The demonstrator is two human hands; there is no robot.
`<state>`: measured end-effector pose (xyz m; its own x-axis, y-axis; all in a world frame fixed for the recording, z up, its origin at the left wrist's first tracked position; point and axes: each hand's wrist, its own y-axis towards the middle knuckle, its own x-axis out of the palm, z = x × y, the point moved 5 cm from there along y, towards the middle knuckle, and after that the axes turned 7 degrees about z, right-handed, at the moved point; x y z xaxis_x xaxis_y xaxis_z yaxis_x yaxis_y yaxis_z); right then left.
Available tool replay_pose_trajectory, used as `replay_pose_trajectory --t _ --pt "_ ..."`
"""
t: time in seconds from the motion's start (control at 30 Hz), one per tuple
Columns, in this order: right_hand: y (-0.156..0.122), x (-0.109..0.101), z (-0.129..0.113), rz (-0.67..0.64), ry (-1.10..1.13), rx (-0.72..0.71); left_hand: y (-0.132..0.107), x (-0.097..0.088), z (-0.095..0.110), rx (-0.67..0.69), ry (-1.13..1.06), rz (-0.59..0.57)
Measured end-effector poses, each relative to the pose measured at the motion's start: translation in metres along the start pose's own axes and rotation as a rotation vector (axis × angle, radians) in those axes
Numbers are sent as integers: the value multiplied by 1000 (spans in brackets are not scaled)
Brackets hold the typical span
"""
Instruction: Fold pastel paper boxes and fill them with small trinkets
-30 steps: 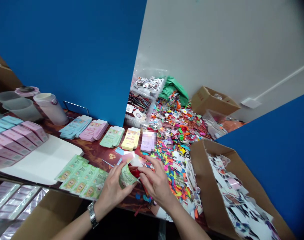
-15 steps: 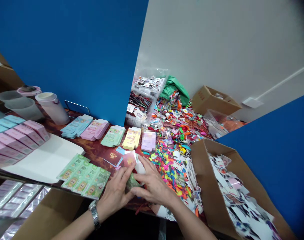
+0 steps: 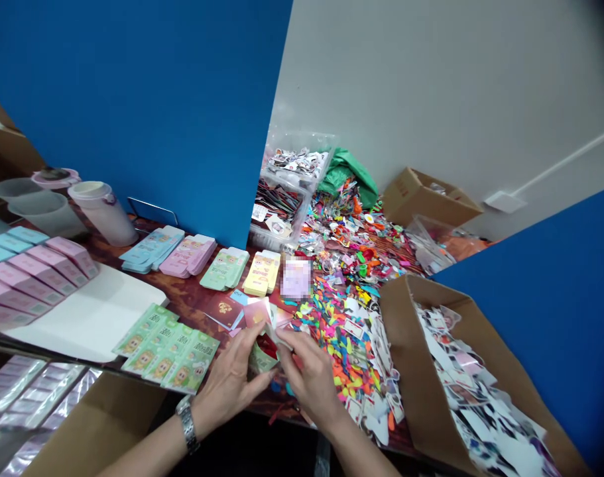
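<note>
Left hand (image 3: 233,372), half-curled, grips a green box (image 3: 262,360); right hand (image 3: 306,374), nearly closed, pinches its flap (image 3: 271,332). The box is open, between both, above the counter (image 3: 180,303). Left: green packs (image 3: 185,372), characters (image 3: 203,347) too small to read. Beyond: brown card (image 3: 221,319), gold emblem (image 3: 225,307).

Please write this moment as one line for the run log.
left hand: holding green box | right hand: at the open top | inside: red item | nearby: green packs, left of both hands
</note>
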<state>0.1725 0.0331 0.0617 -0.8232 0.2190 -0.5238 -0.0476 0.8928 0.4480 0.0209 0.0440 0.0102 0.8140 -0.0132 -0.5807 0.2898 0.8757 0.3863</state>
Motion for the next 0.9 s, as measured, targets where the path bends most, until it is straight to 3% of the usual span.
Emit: replay_pose_trajectory --t 0.13,0.33,0.53,0.77,0.9 --pt "6 1 -5 -53 79 13 1 0 -1 -26 37 -29" --pt "17 1 -1 -68 57 162 2 2 1 -32 91 -57" --pt "11 6 -9 -64 31 96 1 4 0 14 313 -47" --pt "-19 24 -6 149 -64 -32 2 3 4 40 430 -24" --pt "-24 35 2 80 2 6 -1 -3 1 -8 391 -67"
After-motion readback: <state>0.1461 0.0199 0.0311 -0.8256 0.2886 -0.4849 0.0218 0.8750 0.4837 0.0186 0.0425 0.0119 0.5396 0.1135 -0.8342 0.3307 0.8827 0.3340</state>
